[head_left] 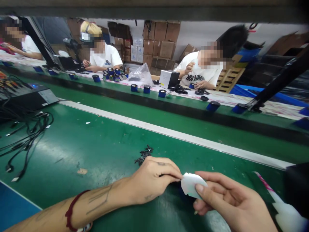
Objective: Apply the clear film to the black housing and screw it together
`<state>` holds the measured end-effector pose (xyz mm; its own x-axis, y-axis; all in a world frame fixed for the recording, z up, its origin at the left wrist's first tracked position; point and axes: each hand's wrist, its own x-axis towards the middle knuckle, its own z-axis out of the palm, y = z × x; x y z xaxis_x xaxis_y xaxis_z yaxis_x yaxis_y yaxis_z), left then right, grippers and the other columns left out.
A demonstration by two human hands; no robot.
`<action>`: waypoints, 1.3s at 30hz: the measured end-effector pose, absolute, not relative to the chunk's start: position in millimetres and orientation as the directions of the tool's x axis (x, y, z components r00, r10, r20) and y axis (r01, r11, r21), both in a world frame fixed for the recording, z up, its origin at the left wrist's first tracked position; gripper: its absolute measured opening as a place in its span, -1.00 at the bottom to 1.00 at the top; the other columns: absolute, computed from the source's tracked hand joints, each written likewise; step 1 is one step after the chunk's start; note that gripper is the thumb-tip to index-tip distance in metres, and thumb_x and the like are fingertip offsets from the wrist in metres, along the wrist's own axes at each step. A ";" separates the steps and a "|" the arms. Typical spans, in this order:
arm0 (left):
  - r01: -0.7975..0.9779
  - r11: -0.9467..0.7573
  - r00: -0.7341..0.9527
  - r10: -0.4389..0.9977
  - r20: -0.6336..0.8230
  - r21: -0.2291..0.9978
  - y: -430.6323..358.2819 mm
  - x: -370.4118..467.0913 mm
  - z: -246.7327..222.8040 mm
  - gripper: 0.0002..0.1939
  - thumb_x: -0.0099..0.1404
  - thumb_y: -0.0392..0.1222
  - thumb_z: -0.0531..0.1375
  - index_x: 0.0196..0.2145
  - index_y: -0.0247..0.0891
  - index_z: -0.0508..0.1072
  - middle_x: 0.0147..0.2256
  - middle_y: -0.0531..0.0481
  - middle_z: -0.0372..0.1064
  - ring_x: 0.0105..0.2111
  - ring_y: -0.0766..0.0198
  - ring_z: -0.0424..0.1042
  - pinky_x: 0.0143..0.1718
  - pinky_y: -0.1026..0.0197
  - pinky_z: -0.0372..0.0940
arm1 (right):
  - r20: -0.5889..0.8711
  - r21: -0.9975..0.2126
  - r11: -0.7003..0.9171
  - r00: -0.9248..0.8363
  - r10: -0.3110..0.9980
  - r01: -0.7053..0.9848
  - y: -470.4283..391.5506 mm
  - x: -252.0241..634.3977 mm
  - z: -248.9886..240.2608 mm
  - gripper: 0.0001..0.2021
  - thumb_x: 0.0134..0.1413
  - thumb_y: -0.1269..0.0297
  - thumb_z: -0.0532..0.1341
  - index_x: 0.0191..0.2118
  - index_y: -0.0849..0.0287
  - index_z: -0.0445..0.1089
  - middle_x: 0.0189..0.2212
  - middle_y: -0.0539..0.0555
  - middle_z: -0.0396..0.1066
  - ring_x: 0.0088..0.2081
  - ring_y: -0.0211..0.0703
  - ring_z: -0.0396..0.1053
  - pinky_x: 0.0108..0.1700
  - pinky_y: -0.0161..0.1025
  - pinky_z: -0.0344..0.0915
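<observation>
My right hand (225, 199) holds a thin, flat white piece (191, 185) with a rounded, notched outline, between thumb and fingers. My left hand (154, 178) comes in from the left, thumb and forefinger pinched together at the near-left edge of that piece. Whether a small part sits between those fingertips is too small to tell. Just beyond my left hand lies a small heap of tiny black parts (145, 154) on the green work surface (96, 154). Something dark blue, mostly hidden, is below the white piece.
A dark box (36, 96) with tangled black cables (30, 138) stands at the left. A pale rail (145, 124) borders the green belt. Blue-black round units (146, 89) sit along its far side, where several people work. White plastic (287, 216) lies at the right.
</observation>
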<state>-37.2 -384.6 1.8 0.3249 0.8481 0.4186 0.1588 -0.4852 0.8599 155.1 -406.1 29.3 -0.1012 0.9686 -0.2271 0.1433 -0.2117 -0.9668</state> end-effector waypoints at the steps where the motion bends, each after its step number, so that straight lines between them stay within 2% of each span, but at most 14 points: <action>1: 0.185 -0.517 0.329 0.834 0.443 0.836 -385.6 -37.0 2.0 -0.83 0.24 -0.45 0.19 -0.33 -0.44 0.61 -0.34 -0.17 0.54 -0.32 0.27 0.51 -0.22 0.32 0.37 | -0.203 -0.968 -0.182 -0.111 0.973 0.172 -405.9 155.6 27.6 -0.60 -0.07 0.00 0.35 -0.23 0.26 0.48 -0.55 0.11 0.44 -0.55 -0.14 0.43 -0.48 -0.33 0.43; 4: 0.220 -0.514 0.304 0.844 0.443 0.829 -386.3 -35.7 2.4 -0.84 0.24 -0.45 0.20 -0.34 -0.44 0.61 -0.36 -0.15 0.54 -0.35 0.28 0.51 -0.25 0.34 0.37 | 0.067 -0.930 0.122 -0.167 0.984 0.347 -403.4 160.6 22.3 -0.69 0.07 0.07 0.28 -0.18 0.21 0.49 -0.57 0.05 0.41 -0.61 -0.23 0.38 -0.55 -0.40 0.38; 6: 0.216 -0.474 0.273 0.869 0.413 0.854 -385.7 -34.3 1.8 -0.86 0.21 -0.47 0.22 -0.38 -0.42 0.61 -0.39 -0.13 0.55 -0.37 0.29 0.52 -0.26 0.36 0.37 | 0.378 -0.736 0.451 -0.246 0.892 0.505 -400.9 166.7 19.8 -0.75 0.11 0.13 0.26 -0.15 0.15 0.50 -0.41 0.07 0.44 -0.61 -0.32 0.35 -0.55 -0.45 0.36; 8: 0.197 -0.454 0.264 0.878 0.399 0.869 -385.8 -32.3 1.0 -0.85 0.18 -0.49 0.23 -0.40 -0.40 0.62 -0.39 -0.11 0.55 -0.37 0.31 0.52 -0.26 0.38 0.37 | 0.565 -0.453 0.663 -0.384 0.731 0.596 -399.2 173.8 18.4 -0.79 0.16 0.16 0.23 -0.15 0.10 0.50 -0.18 0.11 0.41 -0.49 -0.35 0.40 -0.46 -0.48 0.39; 10: 0.187 -0.447 0.271 0.879 0.392 0.875 -387.3 -29.8 0.6 -0.84 0.19 -0.48 0.22 -0.39 -0.38 0.62 -0.38 -0.09 0.55 -0.36 0.32 0.52 -0.25 0.39 0.36 | 0.583 -0.283 0.751 -0.515 0.628 0.596 -398.7 180.4 17.4 -0.80 0.22 0.18 0.19 -0.11 0.09 0.47 -0.08 0.10 0.37 -0.31 -0.30 0.45 -0.31 -0.49 0.42; 14: 0.181 -0.451 0.286 0.874 0.392 0.874 -390.8 -23.1 1.0 -0.83 0.23 -0.43 0.20 -0.37 -0.34 0.61 -0.37 -0.06 0.55 -0.36 0.33 0.51 -0.25 0.37 0.35 | 0.568 -0.207 0.800 -0.596 0.567 0.564 -399.0 189.3 15.7 -0.79 0.23 0.25 0.19 -0.03 0.07 0.41 -0.08 0.02 0.41 -0.10 -0.24 0.39 -0.11 -0.39 0.40; 17: 0.148 -0.362 0.277 0.909 0.313 0.920 -388.8 -19.1 -0.6 -0.84 0.24 -0.38 0.21 -0.30 -0.28 0.61 -0.31 -0.03 0.55 -0.32 0.32 0.49 -0.19 0.32 0.33 | 0.573 -0.227 0.789 -0.577 0.583 0.571 -397.5 193.7 15.7 -0.78 0.20 0.25 0.23 -0.04 0.07 0.44 -0.08 0.00 0.43 -0.11 -0.21 0.37 -0.14 -0.34 0.43; 21: 0.019 -0.052 0.299 0.953 0.044 0.998 -378.6 -19.4 -6.5 -0.59 0.14 -0.26 0.30 -0.02 -0.19 0.50 -0.12 -0.05 0.51 -0.37 0.32 0.43 -0.27 0.24 0.34 | 0.474 -0.522 0.607 -0.388 0.791 0.600 -393.0 200.1 15.4 -0.78 0.15 0.12 0.25 -0.11 -0.03 0.51 -0.17 -0.07 0.49 -0.15 -0.22 0.46 -0.17 -0.45 0.46; 23: 0.022 -0.010 0.344 0.939 0.002 1.000 -373.1 -20.5 -8.0 -0.68 0.13 -0.24 0.31 -0.11 -0.24 0.56 -0.10 -0.09 0.50 -0.30 0.27 0.46 -0.21 0.21 0.34 | 0.338 -0.676 0.449 -0.296 0.893 0.584 -390.7 202.4 15.0 -0.76 0.07 0.03 0.28 -0.16 -0.05 0.54 -0.21 -0.05 0.50 -0.16 -0.14 0.49 -0.17 -0.42 0.46; 26: 0.033 -0.033 0.413 0.910 0.016 0.999 -367.1 -19.7 -5.6 -0.86 0.09 -0.27 0.33 -0.33 -0.26 0.62 -0.13 -0.08 0.50 -0.13 0.18 0.45 -0.06 0.18 0.29 | 0.184 -0.794 0.284 -0.234 0.955 0.537 -388.9 203.1 16.2 -0.71 -0.04 -0.01 0.32 -0.20 -0.01 0.56 -0.22 0.03 0.49 -0.13 0.00 0.47 -0.14 -0.31 0.46; 30: 0.043 -0.032 0.460 0.888 0.008 0.999 -360.5 -13.3 0.4 -0.93 0.07 -0.32 0.33 -0.42 -0.24 0.61 -0.24 -0.02 0.51 -0.19 0.23 0.45 -0.07 0.22 0.27 | 0.101 -0.841 0.207 -0.231 0.968 0.500 -390.2 201.4 19.2 -0.67 -0.05 -0.01 0.33 -0.20 0.06 0.56 -0.21 0.10 0.49 -0.11 0.07 0.46 -0.10 -0.19 0.46; 33: 0.048 0.051 0.482 0.873 -0.068 0.998 -351.5 -7.8 2.1 -0.83 0.00 -0.33 0.36 -0.37 -0.27 0.58 -0.34 0.04 0.49 -0.39 0.37 0.41 -0.31 0.32 0.30 | 0.108 -0.868 0.208 -0.236 0.966 0.451 -391.7 200.7 20.2 -0.68 -0.04 -0.01 0.33 -0.20 0.04 0.56 -0.22 0.10 0.50 -0.12 0.06 0.46 -0.09 -0.20 0.46; 36: 0.041 0.213 0.534 0.821 -0.202 0.976 -340.1 -3.3 1.4 -0.67 -0.11 -0.35 0.39 -0.30 -0.29 0.53 -0.33 0.05 0.47 -0.60 0.48 0.30 -0.60 0.38 0.21 | 0.158 -0.844 0.286 -0.299 0.941 0.453 -392.0 202.7 19.4 -0.72 0.02 0.03 0.32 -0.18 0.02 0.55 -0.20 0.08 0.50 -0.11 0.01 0.46 -0.08 -0.25 0.45; 39: 0.043 0.387 0.591 0.733 -0.336 0.921 -334.0 -0.8 -0.8 -0.67 -0.14 -0.35 0.37 -0.32 -0.33 0.52 -0.34 0.00 0.46 -0.67 0.44 0.30 -0.68 0.31 0.28 | 0.240 -0.752 0.450 -0.435 0.868 0.482 -392.3 207.9 14.8 -0.77 0.09 0.14 0.30 -0.12 0.00 0.53 -0.14 0.05 0.48 -0.12 -0.11 0.47 -0.11 -0.37 0.44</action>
<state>-0.8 -334.0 -0.8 0.5912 0.7333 -0.3359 0.0433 0.3870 0.9210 207.9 -392.3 14.8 -0.4353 0.8676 0.2403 0.4818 0.4500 -0.7519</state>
